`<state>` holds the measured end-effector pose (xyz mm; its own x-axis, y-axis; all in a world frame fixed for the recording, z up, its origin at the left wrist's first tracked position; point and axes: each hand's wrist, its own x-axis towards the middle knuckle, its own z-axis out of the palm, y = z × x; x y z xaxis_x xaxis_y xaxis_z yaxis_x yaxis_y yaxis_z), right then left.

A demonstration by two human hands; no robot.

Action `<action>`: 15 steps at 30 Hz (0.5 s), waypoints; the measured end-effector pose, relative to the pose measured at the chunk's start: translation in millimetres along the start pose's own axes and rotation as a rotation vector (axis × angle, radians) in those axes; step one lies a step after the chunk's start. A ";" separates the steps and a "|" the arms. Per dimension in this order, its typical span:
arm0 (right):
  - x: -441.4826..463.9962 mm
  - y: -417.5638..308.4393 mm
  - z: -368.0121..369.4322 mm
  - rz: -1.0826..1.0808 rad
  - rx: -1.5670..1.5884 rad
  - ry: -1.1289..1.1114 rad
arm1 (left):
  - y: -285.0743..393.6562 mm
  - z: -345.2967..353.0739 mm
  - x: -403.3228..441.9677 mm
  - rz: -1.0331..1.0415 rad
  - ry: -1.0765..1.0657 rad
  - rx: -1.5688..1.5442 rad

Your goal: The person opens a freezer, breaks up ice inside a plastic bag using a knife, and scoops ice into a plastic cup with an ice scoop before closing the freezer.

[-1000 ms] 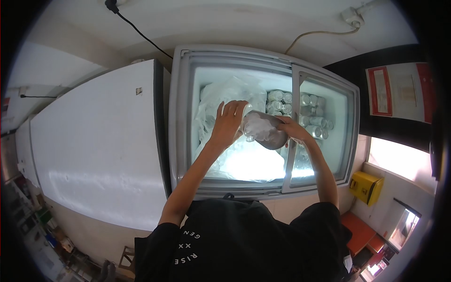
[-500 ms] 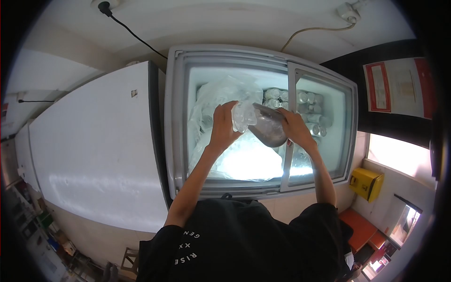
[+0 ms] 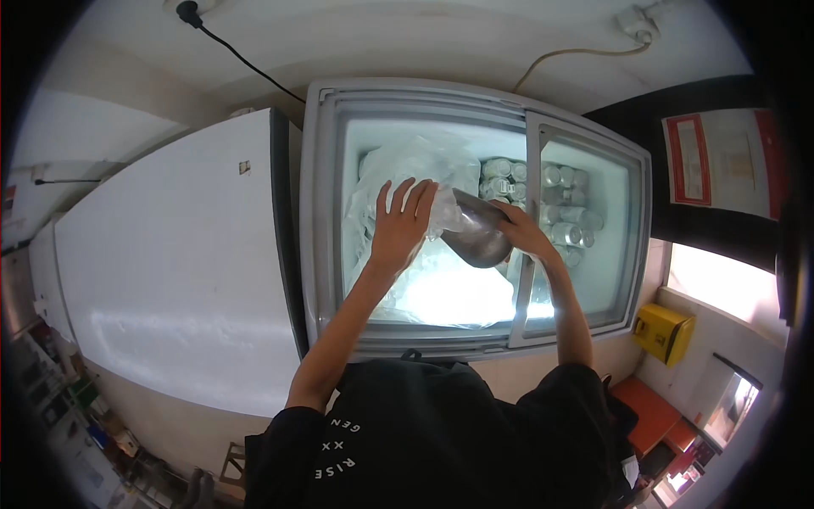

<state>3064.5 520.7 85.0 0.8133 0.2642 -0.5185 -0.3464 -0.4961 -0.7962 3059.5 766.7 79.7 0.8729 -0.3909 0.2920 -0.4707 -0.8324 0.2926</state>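
Note:
My left hand (image 3: pixel 403 227) is around a clear plastic cup (image 3: pixel 443 214), its fingers partly spread along the side and the thumb hidden. My right hand (image 3: pixel 527 231) grips a grey metal scoop (image 3: pixel 477 237) by its back end. The scoop's mouth meets the cup, and pale ice shows where the two come together. Both hands are above the opened side of a chest freezer (image 3: pixel 311 254). Beneath them lies a large clear plastic bag (image 3: pixel 415 159) of ice, with bright glare over its lower part.
Several cans (image 3: pixel 502 170) stand on the freezer's right side, partly under a sliding glass lid (image 3: pixel 530 212). A long white cabinet (image 3: pixel 178 280) adjoins on the left. A yellow box (image 3: pixel 664 333) hangs at the right. A black cable (image 3: pixel 242 61) runs down behind the freezer.
My left hand has turned, and its fingers now fan out farther. The scoop and my right hand have shifted slightly left, bringing the scoop's mouth closer over the cup.

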 end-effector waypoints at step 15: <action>43.8 58.7 50.3 0.190 0.483 -0.082 | -25.3 -3.0 16.7 0.144 -0.107 0.133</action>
<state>3056.3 544.8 -0.1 0.6823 0.2802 -0.6753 -0.6762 -0.1092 -0.7285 3085.6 782.5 79.8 0.8100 -0.5429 0.2216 -0.5764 -0.8067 0.1303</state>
